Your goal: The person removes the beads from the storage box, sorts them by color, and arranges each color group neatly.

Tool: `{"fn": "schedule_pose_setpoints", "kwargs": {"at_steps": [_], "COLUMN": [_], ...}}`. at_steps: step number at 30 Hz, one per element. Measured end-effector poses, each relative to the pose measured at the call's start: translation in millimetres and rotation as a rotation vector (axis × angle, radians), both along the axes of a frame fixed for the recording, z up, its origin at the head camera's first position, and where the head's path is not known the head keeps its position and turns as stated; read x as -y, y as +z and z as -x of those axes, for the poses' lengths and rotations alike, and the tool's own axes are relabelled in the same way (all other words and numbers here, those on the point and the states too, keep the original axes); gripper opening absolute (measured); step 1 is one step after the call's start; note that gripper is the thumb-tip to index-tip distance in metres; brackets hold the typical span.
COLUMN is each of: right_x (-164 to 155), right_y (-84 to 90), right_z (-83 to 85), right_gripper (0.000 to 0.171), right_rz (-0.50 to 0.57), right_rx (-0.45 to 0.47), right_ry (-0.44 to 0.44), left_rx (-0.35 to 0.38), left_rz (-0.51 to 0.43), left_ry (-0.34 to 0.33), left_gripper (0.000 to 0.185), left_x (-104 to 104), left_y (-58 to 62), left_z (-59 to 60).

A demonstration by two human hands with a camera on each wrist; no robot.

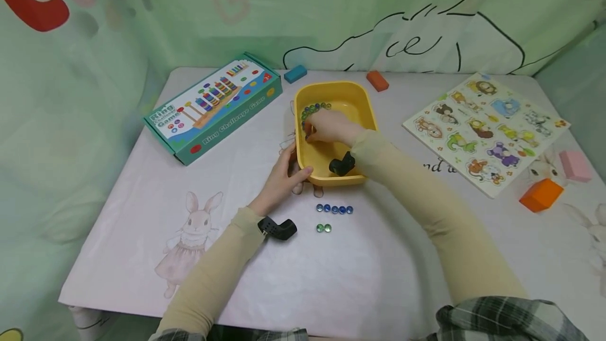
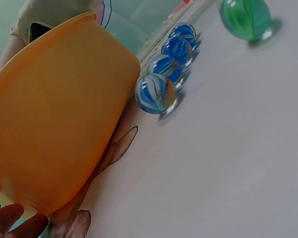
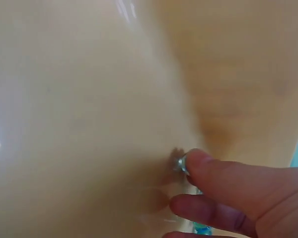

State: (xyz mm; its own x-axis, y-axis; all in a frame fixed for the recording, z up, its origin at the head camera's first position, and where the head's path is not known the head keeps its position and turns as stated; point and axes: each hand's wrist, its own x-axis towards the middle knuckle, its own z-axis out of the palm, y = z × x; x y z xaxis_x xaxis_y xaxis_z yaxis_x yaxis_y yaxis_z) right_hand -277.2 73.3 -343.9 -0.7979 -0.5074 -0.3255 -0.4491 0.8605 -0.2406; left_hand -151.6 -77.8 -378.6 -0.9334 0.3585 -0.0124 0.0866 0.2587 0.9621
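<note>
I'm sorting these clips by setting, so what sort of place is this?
Probably a children's play corner or playroom. A boxed ring game and an animal peg puzzle lie on a table cover printed with rabbits, cartoon curtains hang behind, and toy blocks and marbles sit around a yellow tub.

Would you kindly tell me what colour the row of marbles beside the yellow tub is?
Blue with white swirls; the row of marbles shows best in the left wrist view.

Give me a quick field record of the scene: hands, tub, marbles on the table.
left hand: grips the near left corner of the yellow tub
right hand: inside the tub, fingertips on a marble
marbles in tub: along the far left wall
blue marbles: row on the table, in front of the tub
green marbles: pair nearer the person
</note>
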Motion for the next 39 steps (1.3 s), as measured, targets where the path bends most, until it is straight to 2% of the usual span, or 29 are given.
{"fn": "schedule_pose_setpoints", "kwargs": {"at_steps": [12, 20, 28, 32, 39], "right_x": [-18.2, -36.9, -55.1, -64.2, -80.1], "right_y": [23.5, 39.3, 41.7, 41.7, 43.8], "right_z": [-14.6, -34.5, -53.0, -65.2, -91.4], "right_gripper": [0.016, 0.017, 0.016, 0.015, 0.014], "right_rz": [0.031, 0.055, 0.094, 0.147, 0.316], "right_rx": [-0.035, -0.043, -0.028, -0.004, 0.030], "right_ry": [0.078, 0.067, 0.048, 0.018, 0.016], "left_rx": [0.015, 0.015, 0.018, 0.027, 0.035], "left_rz": [0.018, 0.008, 0.002, 0.011, 0.014], "left_ry": [0.008, 0.007, 0.015, 0.016, 0.017], "left_gripper": [0.071, 0.070, 0.070, 0.071, 0.071], "left_x": [-1.2, -2.9, -1.9, -2.2, -3.0], "left_y": [0.3, 0.8, 2.6, 2.9, 3.7], "left_z": [-1.1, -1.7, -3.1, -3.7, -4.3]}}
